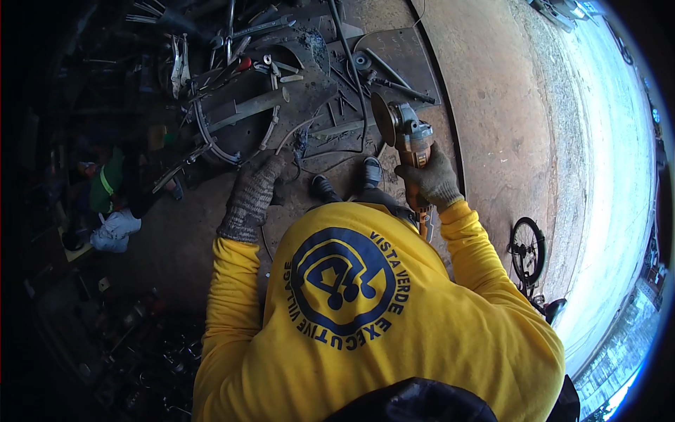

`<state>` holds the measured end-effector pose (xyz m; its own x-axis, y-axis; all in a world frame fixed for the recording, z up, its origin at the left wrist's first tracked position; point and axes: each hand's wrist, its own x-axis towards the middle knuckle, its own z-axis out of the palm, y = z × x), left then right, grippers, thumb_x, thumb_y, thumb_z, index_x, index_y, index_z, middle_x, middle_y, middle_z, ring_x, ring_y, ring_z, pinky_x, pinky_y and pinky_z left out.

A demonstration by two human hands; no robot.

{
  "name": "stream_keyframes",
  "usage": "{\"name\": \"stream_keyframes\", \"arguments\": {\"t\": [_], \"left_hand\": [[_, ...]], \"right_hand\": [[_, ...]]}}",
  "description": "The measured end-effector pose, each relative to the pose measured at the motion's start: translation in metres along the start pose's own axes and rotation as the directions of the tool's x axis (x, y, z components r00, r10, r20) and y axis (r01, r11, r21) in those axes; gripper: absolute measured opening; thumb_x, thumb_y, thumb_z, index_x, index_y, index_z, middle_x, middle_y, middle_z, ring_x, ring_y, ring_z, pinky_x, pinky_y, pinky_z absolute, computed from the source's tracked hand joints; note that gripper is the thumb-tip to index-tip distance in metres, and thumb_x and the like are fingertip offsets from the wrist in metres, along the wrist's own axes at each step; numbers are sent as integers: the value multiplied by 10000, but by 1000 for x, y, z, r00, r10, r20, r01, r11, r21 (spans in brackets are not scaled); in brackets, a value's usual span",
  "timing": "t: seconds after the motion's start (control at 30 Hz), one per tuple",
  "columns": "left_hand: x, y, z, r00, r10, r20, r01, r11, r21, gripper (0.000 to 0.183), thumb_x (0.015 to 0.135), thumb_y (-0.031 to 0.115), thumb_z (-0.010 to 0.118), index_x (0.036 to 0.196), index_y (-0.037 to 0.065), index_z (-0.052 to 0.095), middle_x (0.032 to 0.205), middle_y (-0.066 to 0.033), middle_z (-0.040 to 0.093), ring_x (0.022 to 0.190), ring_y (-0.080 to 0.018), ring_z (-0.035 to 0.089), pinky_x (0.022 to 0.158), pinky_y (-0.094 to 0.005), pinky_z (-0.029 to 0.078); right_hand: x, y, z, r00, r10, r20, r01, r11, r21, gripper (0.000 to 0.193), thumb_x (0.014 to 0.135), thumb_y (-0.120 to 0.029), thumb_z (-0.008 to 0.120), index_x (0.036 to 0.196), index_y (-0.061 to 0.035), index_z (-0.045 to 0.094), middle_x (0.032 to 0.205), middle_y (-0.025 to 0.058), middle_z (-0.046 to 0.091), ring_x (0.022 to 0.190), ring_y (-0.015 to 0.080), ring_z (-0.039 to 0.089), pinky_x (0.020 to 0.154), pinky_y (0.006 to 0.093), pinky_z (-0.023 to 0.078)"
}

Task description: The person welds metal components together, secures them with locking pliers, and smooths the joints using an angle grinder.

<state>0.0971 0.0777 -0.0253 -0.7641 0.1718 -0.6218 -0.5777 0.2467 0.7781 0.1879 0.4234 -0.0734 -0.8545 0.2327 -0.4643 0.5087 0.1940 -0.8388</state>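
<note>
Right gloved fingers (430, 179) wrapped tight around angle grinder (409, 137), long axis running away from body, disc (383, 118) at far end. Left gloved hand (261, 184) curled, contents not discernible, beside metal ring frame (225, 119) on floor (492, 105).

The angle grinder's (406, 137) handle is hidden inside the right hand's (432, 179) grip. The scrap heap (140, 352) at lower left is too dark to identify.

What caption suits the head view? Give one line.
Gloved right hand grips an orange angle grinder; gloved left hand reaches toward scrap metal.
</note>
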Motion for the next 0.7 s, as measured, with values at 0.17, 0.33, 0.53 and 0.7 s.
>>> {"name": "stream_keyframes", "arguments": {"t": [0.17, 0.33, 0.53, 0.7], "left_hand": [[-6, 15, 13, 997, -28, 72, 33, 997, -71, 311, 990, 339, 661, 1221, 131, 679, 701, 64, 547, 485, -50, 463, 438, -205, 380], [-7, 30, 27, 990, -15, 137, 26, 997, -79, 376, 997, 300, 647, 1334, 135, 652, 669, 66, 514, 473, -47, 440, 426, -215, 351], [-3, 29, 37, 992, -20, 125, 31, 996, -86, 387, 1007, 254, 637, 1374, 132, 632, 649, 76, 479, 473, -35, 404, 426, -206, 346], [-5, 44, 44, 982, -83, 168, 123, 962, -243, 345, 1005, 220, 645, 1334, 120, 663, 645, 103, 479, 481, 0, 400, 428, -172, 322]], "right_hand": [[2, -13, 2, 1000, 12, -1, -12, 994, -106, 743, 699, -223, 879, 1330, -19, 542, 1146, 175, 702, 1014, 292, 699, 919, 396, 555], [1, -29, 3, 1000, 0, 21, 3, 989, -147, 791, 706, -267, 876, 1372, -22, 525, 1214, 201, 691, 1097, 322, 692, 968, 411, 542], [4, -26, 10, 998, -58, -6, 55, 972, -229, 857, 722, -295, 861, 1439, -20, 481, 1277, 237, 662, 1183, 368, 658, 1015, 420, 517], [5, -31, 17, 995, -95, -41, 78, 948, -310, 874, 718, -290, 871, 1444, -21, 465, 1261, 234, 667, 1163, 373, 662, 1005, 423, 521]]}}
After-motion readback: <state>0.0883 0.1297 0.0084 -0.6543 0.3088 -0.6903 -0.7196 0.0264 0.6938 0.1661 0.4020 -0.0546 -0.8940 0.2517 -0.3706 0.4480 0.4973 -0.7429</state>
